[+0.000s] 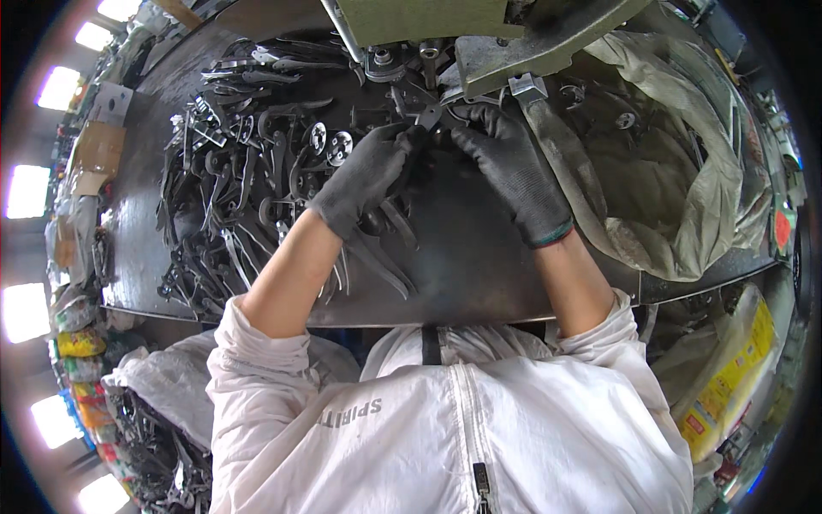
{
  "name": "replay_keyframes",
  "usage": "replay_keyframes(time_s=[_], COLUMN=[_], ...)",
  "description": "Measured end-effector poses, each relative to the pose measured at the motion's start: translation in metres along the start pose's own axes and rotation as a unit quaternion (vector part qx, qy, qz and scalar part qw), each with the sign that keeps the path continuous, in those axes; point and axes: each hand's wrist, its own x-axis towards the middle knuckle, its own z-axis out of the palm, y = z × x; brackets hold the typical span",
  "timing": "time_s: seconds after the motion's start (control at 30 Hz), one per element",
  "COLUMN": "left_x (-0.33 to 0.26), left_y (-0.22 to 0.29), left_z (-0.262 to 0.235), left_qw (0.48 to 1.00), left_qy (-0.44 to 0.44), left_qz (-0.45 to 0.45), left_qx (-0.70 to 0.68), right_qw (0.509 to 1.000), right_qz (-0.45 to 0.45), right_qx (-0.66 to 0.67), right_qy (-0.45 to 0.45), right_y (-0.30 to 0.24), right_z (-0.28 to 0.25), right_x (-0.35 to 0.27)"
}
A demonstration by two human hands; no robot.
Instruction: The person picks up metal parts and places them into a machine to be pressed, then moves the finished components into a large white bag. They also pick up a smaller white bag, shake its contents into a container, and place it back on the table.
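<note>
Far left: heap of dark forged plier halves [231, 197] spread over the left part of the steel bench [479, 257], several loose pieces lying close under the left forearm. Centre left: left hand [364, 176], in a dark knit glove, fingers curled narrow around the handle end of a small dark plier part [431, 116], thumb pressed on top. Centre: plier part held at the base of the grey-green press [479, 34], just beside the round metal posts [402, 60] of the fixture; whether seated on the die or merely hovering, cannot tell. Centre right: right hand [509, 167], likewise gloved, fingers pinched close on the other side of the same part, fingertips touching or nearly touching those of the left. Far right: open pale sack [685, 197] slumped against the bench edge, a few dark pieces visible inside. Best practice for the step in hand, as judged here: part steadied from both sides, lined up squarely with the fixture, grip kept low on the handles and well back from the press head; gloved fingertips clear of the tool before any stroke; loose pieces under the left forearm kept from snagging the sleeve of the white jacket [445, 428].
</note>
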Motion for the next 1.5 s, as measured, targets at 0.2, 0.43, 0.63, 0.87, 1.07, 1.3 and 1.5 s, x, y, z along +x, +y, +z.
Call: replay_keyframes(time_s=[0.2,0.43,0.63,0.87,1.07,1.3,1.5], left_x=[0.011,0.084,0.095,0.067,-0.022,-0.082,-0.048], left_y=[0.017,0.056,0.09,0.098,0.087,0.029,0.04], left_z=[-0.022,-0.126,-0.116,-0.2,-0.156,-0.138,0.039], left_qw=[0.806,0.575,0.498,0.805,0.953,0.95,0.992], left_qy=[-0.023,0.201,-0.005,0.028,0.047,-0.077,-0.096], left_qz=[0.103,-0.078,-0.102,0.026,0.178,0.067,-0.005], left_qx=[0.583,0.789,0.861,0.592,0.241,0.294,-0.076], right_qw=[0.997,0.99,0.989,0.994,0.991,0.986,0.987], right_qz=[0.07,0.091,0.082,0.079,0.1,0.109,-0.089], right_qx=[0.016,0.107,0.126,0.068,0.063,0.127,0.089], right_qy=[-0.009,-0.026,-0.007,-0.027,-0.057,-0.024,-0.098], right_y=[0.013,0.004,0.01,-0.002,0.003,0.005,0.048], right_z=[0.005,0.01,0.001,0.003,-0.006,0.01,-0.014], right_x=[0.0,-0.009,-0.008,-0.022,-0.025,-0.03,-0.003])
